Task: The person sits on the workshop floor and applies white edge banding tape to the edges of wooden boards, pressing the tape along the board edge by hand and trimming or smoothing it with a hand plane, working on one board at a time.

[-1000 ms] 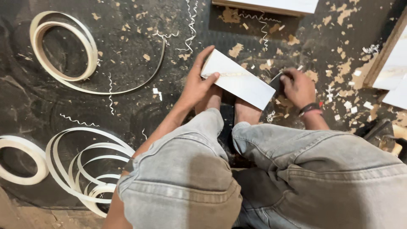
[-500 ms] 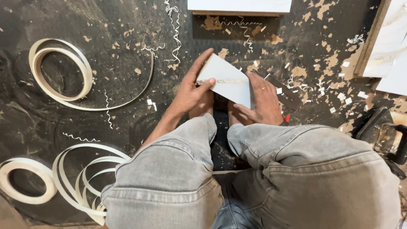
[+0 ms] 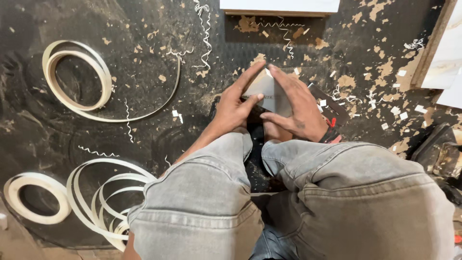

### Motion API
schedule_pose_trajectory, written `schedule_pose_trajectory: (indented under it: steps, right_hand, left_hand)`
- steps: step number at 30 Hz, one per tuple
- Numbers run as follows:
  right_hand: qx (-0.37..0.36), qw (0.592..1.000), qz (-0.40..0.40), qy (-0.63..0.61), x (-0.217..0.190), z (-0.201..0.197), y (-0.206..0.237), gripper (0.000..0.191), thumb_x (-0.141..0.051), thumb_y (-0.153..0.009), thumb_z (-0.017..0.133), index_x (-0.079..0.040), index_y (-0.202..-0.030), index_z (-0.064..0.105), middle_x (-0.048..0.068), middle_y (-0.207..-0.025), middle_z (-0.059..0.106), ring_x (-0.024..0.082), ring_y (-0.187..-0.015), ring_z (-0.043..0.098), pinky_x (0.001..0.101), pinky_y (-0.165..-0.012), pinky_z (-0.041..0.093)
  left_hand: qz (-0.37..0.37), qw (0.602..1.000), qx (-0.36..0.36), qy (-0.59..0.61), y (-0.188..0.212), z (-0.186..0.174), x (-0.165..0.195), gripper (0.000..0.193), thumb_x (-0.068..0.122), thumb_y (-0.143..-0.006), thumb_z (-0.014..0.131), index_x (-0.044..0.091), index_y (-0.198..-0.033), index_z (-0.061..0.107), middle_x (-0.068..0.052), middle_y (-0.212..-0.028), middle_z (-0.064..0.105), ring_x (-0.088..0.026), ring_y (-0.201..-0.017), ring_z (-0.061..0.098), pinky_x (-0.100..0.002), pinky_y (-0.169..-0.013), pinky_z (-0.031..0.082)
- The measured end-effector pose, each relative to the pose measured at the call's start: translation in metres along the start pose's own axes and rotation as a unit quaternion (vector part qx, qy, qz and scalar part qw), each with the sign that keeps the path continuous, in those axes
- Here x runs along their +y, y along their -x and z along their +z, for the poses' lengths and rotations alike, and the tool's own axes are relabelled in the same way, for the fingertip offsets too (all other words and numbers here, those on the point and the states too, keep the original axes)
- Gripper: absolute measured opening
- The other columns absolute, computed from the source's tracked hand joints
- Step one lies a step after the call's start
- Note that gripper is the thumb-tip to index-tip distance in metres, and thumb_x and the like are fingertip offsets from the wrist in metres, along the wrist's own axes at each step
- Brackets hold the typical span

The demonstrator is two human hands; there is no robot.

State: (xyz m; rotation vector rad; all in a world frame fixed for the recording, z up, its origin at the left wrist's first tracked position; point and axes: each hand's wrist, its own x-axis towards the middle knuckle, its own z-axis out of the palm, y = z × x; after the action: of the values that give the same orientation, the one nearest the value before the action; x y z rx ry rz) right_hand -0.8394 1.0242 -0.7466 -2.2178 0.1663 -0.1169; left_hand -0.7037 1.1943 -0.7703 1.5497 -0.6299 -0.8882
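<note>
I squat over a dark floor with my grey-trousered knees in the lower half of the view. Both hands hold a small white rectangular board piece [image 3: 265, 86] on the floor in front of me. My left hand [image 3: 236, 106] grips its left side, index finger stretched along the edge. Over its right side lies my right hand [image 3: 298, 106], fingers flat on the face. Most of the piece is hidden by the hands. A red band sits at my right wrist.
Coils of white edge-banding tape lie at upper left [image 3: 77, 79] and lower left [image 3: 33, 197]. Wood chips and curled white shavings litter the floor. A white board [image 3: 279, 6] lies at the top, more panels [image 3: 445, 53] at the right edge, and dark tools [image 3: 440, 149] at right.
The white piece has been turned from lying long and slanted to mostly covered under my hands. My right hand moved left from beside it onto its face.
</note>
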Motion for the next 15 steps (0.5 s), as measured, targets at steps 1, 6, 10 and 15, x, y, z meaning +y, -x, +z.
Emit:
schedule_pose_trajectory:
  steps: [1, 6, 10, 15]
  right_hand:
    - [-0.004, 1.000, 0.022, 0.015, 0.002, 0.001, 0.005, 0.099, -0.038, -0.083, 0.085, -0.009, -0.161, 0.034, 0.019, -0.159, 0.049, 0.040, -0.142, 0.051, 0.0481, -0.120, 0.038]
    - [-0.002, 0.993, 0.083, 0.083, 0.020, 0.006, 0.035, 0.095, -0.035, -0.081, 0.085, -0.008, -0.159, 0.038, 0.019, -0.157, 0.050, 0.038, -0.136, 0.054, 0.0480, -0.118, 0.036]
    - [-0.066, 0.967, 0.212, 0.129, 0.032, 0.011, 0.064, 0.098, -0.036, -0.072, 0.089, -0.004, -0.152, 0.041, 0.020, -0.145, 0.055, 0.037, -0.135, 0.053, 0.0532, -0.117, 0.031]
    - [0.025, 0.965, 0.226, 0.130, 0.037, 0.032, 0.087, 0.098, -0.033, -0.070, 0.089, 0.002, -0.148, 0.041, 0.028, -0.138, 0.055, 0.044, -0.131, 0.051, 0.0542, -0.115, 0.034]
  left_hand:
    - [-0.006, 1.000, 0.005, 0.007, 0.000, 0.001, -0.003, 0.069, -0.002, -0.093, 0.069, 0.018, -0.155, 0.047, -0.011, -0.158, 0.054, -0.024, -0.144, 0.056, -0.034, -0.114, 0.047]
    - [-0.025, 0.992, 0.057, 0.106, -0.001, 0.003, -0.020, 0.065, -0.005, -0.093, 0.066, 0.015, -0.154, 0.052, -0.013, -0.154, 0.058, -0.022, -0.140, 0.056, -0.035, -0.117, 0.045]
    - [-0.062, 0.992, 0.095, 0.056, -0.006, 0.000, -0.034, 0.064, 0.000, -0.094, 0.068, 0.016, -0.153, 0.051, -0.013, -0.146, 0.065, -0.021, -0.131, 0.063, -0.034, -0.111, 0.050]
    - [-0.019, 0.996, 0.047, 0.071, -0.008, -0.006, -0.040, 0.062, 0.001, -0.098, 0.067, 0.014, -0.155, 0.047, -0.014, -0.152, 0.057, -0.022, -0.137, 0.056, -0.034, -0.114, 0.047]
